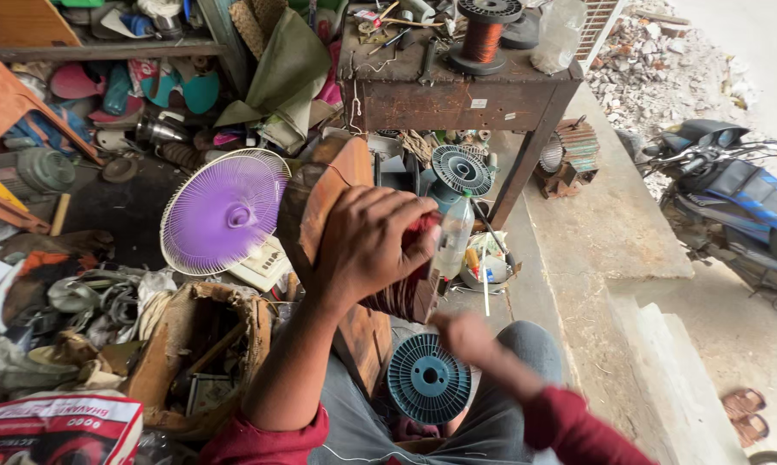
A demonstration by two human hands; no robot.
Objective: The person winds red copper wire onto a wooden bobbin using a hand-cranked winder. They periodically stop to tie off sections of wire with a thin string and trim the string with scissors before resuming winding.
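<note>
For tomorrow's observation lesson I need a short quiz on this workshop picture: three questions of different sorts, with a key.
1. True or false: the left hand rests on top of a wooden block with a dark red winding.
2. Which thing lies in the person's lap? A) teal wire spool B) purple fan guard C) clear plastic bottle
3. Fill in: the spool of copper wire stands on the rusty metal ____.

Key: 1 true. 2 A. 3 table. The right hand is blurred, so nothing is asked on it.
</note>
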